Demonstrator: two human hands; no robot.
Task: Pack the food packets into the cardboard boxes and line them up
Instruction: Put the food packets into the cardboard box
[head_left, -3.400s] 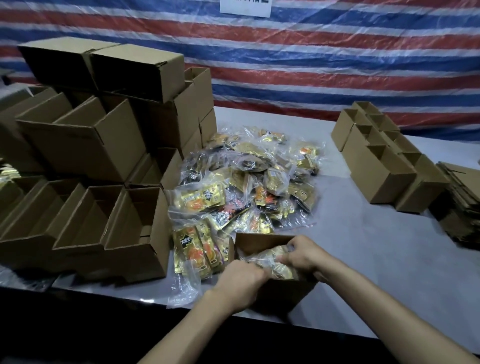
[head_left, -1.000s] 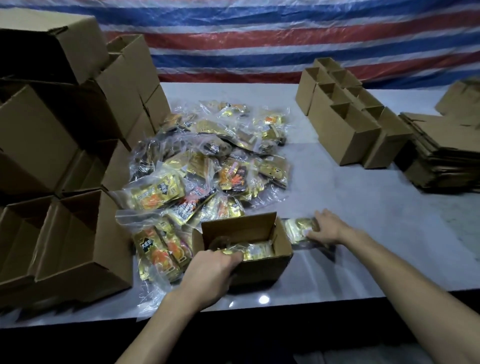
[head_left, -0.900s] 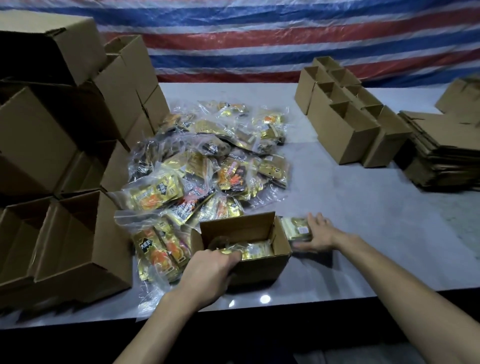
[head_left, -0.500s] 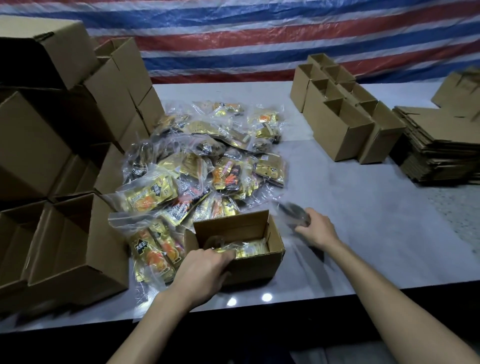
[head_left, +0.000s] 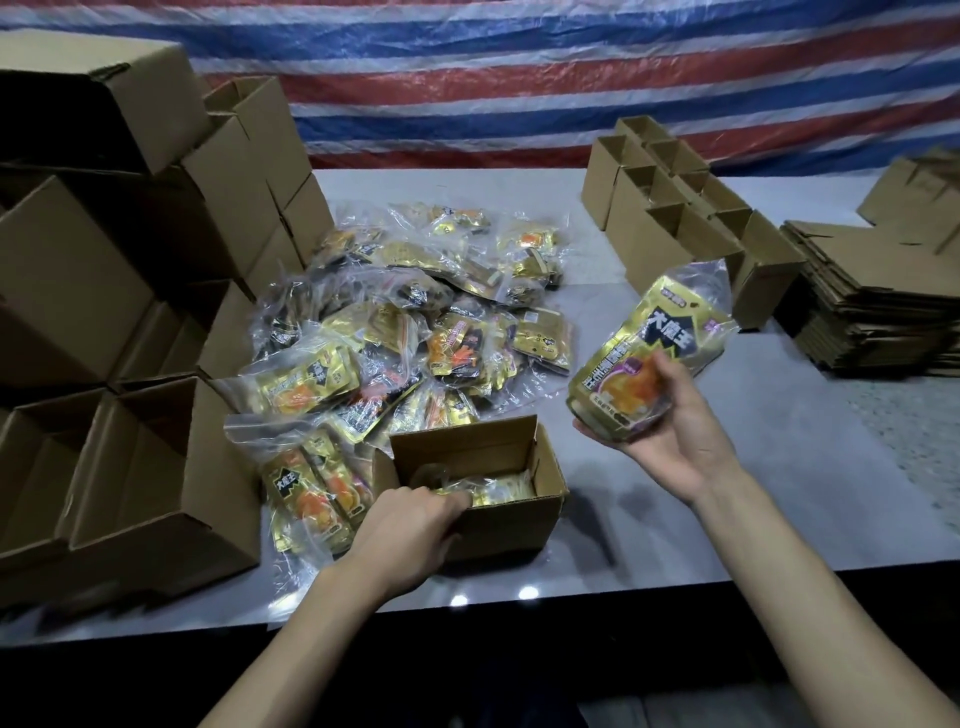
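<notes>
1. Right of centre, the right hand (head_left: 670, 436) holds up a gold food packet (head_left: 649, 358), fingers curled around it.
2. Lower centre, the left hand (head_left: 410, 530) grips the near rim of an open cardboard box (head_left: 514, 514) holding packets.

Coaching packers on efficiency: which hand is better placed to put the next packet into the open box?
Right hand: it holds a gold packet raised right of the open box. The left hand grips the box's near wall, probably steadying it.
</notes>
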